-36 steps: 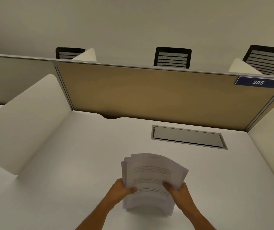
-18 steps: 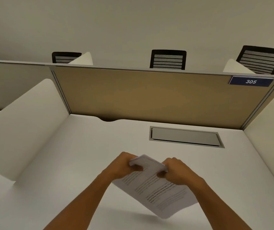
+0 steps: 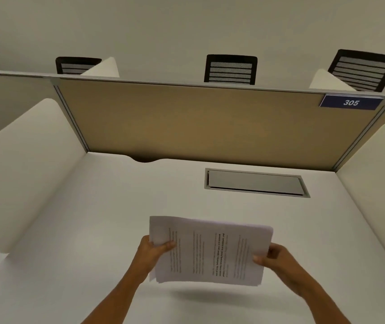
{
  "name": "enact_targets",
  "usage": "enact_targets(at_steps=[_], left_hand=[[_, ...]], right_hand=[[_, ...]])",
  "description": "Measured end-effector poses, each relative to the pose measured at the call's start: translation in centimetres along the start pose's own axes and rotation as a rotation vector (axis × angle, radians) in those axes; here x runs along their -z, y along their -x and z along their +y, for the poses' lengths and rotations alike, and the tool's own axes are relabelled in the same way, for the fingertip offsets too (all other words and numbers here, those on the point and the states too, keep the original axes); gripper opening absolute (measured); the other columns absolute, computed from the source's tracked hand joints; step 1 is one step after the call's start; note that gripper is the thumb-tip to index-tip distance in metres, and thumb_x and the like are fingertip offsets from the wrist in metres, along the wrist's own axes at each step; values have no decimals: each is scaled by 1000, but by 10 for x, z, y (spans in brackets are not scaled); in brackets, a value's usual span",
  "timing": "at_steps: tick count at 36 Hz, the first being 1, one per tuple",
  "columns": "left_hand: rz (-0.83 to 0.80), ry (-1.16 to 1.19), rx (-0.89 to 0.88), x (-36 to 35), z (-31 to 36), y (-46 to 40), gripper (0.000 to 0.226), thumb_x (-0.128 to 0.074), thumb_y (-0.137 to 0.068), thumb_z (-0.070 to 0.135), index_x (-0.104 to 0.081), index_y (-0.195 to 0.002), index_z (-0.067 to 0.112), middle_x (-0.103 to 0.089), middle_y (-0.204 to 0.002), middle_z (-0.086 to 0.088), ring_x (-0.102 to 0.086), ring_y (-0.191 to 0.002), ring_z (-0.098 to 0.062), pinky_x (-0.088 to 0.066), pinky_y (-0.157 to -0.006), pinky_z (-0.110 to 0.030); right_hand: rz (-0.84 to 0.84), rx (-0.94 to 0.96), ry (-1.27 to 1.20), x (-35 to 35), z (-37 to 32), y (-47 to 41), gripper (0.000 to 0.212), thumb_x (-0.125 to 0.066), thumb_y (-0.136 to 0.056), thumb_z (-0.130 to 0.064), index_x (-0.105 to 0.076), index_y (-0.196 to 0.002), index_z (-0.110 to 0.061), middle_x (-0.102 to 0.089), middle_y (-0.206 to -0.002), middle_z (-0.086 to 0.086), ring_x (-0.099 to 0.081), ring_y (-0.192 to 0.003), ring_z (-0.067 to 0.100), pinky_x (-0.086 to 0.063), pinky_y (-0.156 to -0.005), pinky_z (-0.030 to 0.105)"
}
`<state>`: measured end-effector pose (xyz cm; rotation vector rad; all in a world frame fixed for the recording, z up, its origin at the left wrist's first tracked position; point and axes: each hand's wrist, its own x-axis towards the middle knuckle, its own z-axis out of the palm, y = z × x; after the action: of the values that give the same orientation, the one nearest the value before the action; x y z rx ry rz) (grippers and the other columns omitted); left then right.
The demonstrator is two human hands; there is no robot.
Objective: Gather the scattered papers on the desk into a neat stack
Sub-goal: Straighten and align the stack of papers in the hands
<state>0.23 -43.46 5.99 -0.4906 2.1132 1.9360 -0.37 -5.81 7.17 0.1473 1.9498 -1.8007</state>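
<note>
2 hands hold the stack of papers point(image 3: 210, 251) in the air above the white surface point(image 3: 93, 206), its shadow lying on the surface just beneath the near edge. The long axis of the stack runs left to right, and the printed lines run across that axis, so the sheets sit sideways to the person. The left hand point(image 3: 154, 251) pinches the left short edge, thumb on top and fingers hidden underneath; the right hand point(image 3: 273, 257) pinches the right short edge in the same grip. Each hand sits at 1 end of the long axis, so neither is nearer than the other. The sheet edges look slightly offset at the left corners, so the stack seems not yet squared. No loose sheets show elsewhere on the surface. The likely next move is to tip a long edge down and tap it on the surface directly below.
</note>
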Motion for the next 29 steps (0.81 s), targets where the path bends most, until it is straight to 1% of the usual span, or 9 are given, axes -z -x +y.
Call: enact_targets(at_steps=[2, 4, 7, 10, 16, 18, 22, 26, 29], left_hand=[[-10, -19, 5, -2, -4, -2, 39, -82, -66, 34, -73, -102, 19, -79, -93, -3, -76, -82, -26, -62, -71, -39], [-1, -30, 6, -3, -7, -3, 37, -81, -66, 35, -74, -99, 20, -79, -90, -3, -76, -79, -26, -62, -67, -35], [41, -31, 9, -2, -8, -6, 31, -79, -65, 33, -74, -93, 23, -79, -84, 0, -75, -74, -23, -59, -59, -27], [51, -40, 12, -1, -10, -9, 27, -78, -64, 31, -74, -90, 25, -78, -81, 2, -75, -71, -21, -58, -56, -23], [73, -7, 57, 2, -27, -10, 28, -87, -69, 18, -75, -95, 22, -80, -87, 0, -76, -79, -20, -59, -58, -24], [59, 1, 73, 2, -33, -9, 30, -86, -72, 13, -74, -98, 21, -80, -91, 0, -75, -83, -18, -58, -61, -22], [49, 12, 77, -3, -39, -5, 31, -85, -72, 11, -73, -97, 24, -79, -92, 6, -74, -84, -11, -58, -60, -17], [66, 17, 43, -5, -36, -8, 30, -86, -72, 10, -74, -95, 25, -79, -90, 8, -74, -85, -7, -57, -61, -15], [49, -2, 17, -6, -37, -13, 31, -86, -72, 9, -75, -97, 22, -80, -90, 2, -74, -88, -14, -59, -63, -17]], right_hand=[[20, -19, -22, -14, 10, -3, 48, -93, -64, -32, -80, -109, -21, -78, -114, 9, -75, -106, 25, -62, -81, 29], [68, -12, -33, -26, 17, -6, 44, -90, -66, -34, -80, -108, -24, -79, -110, 8, -76, -103, 25, -62, -80, 30], [145, -1, -46, -36, 22, -11, 36, -86, -68, -37, -81, -102, -29, -81, -104, 5, -77, -97, 21, -61, -74, 24], [175, 13, -53, -39, 26, -16, 30, -82, -73, -35, -80, -103, -32, -81, -103, 2, -76, -96, 17, -61, -75, 22], [168, -23, -51, -44, 35, -22, 28, -81, -76, -31, -80, -104, -34, -81, -102, 0, -76, -96, 12, -59, -72, 16], [158, -35, -35, -45, 40, -22, 26, -81, -80, -26, -80, -105, -34, -81, -103, -1, -76, -97, 10, -59, -72, 15], [169, -37, -31, -44, 47, -24, 24, -76, -89, -15, -78, -108, -30, -81, -106, -3, -74, -100, 10, -60, -72, 17], [195, -21, -25, -37, 44, -26, 22, -75, -90, -15, -79, -106, -30, -81, -104, -1, -75, -98, 10, -59, -73, 19], [207, 1, -31, -30, 44, -26, 25, -79, -85, -21, -78, -109, -29, -81, -105, -1, -75, -100, 11, -60, -74, 20]])
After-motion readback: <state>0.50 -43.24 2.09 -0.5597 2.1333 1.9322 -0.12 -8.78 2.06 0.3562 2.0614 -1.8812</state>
